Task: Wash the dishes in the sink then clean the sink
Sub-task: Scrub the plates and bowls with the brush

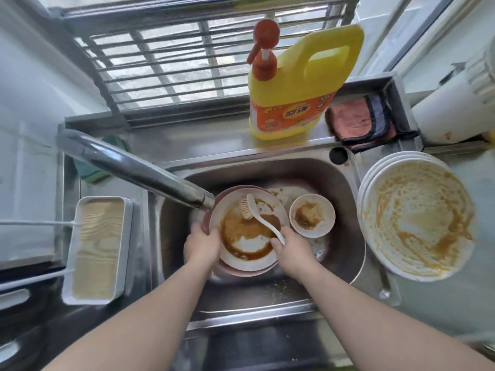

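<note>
Two bare forearms reach into the sink (345, 188): the left hand (201, 246) grips the rim of a sauce-smeared plate (247, 246) to steady it, while the right hand (290, 250) holds a white dish brush (261, 216), bristles down on the mess. One small bowl (312, 215) waits inside the sink; a stack of about three dirty plates (417, 223) sits right of it.

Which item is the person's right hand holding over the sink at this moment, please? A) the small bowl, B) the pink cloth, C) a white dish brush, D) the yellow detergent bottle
C: the right hand has its grip on the handle of the white dish brush, whose bristles rest in the sauce-stained plate that the left hand steadies at its rim.
</note>
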Motion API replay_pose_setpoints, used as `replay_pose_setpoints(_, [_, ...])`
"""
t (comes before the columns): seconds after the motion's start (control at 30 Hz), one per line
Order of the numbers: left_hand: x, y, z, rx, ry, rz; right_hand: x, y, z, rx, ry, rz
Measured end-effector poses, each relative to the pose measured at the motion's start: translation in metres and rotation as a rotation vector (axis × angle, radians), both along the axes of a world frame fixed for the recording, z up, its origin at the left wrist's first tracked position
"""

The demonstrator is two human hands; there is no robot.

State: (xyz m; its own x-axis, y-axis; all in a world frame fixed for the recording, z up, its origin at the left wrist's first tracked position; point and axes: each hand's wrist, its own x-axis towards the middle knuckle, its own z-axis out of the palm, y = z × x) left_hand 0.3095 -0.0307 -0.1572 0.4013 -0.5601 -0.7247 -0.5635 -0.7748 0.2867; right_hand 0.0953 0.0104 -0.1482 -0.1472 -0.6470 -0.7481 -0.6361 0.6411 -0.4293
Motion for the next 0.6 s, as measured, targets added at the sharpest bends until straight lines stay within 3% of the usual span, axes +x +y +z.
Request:
replay_pose_setpoints(0.1, [-0.002,0.004,-0.005,-0.015,0.074,0.042,0.002,0.000,0.005,0.005,0.019,-0.003])
replay_pose_setpoints(0.27, [-0.007,-0.002,-0.016,0.043,-0.028,-0.137,0.005,0.004,0.003,-0.024,0.072,-0.087])
replay_pose_setpoints(0.43, [0.001,0.000,-0.018,-0.018,0.027,-0.040,0.007,0.007,0.003,-0.033,0.060,-0.091])
replay_pose_setpoints(0.6, [0.002,0.002,-0.003,-0.193,0.404,0.309,0.006,0.004,0.022,0.016,-0.094,-0.086])
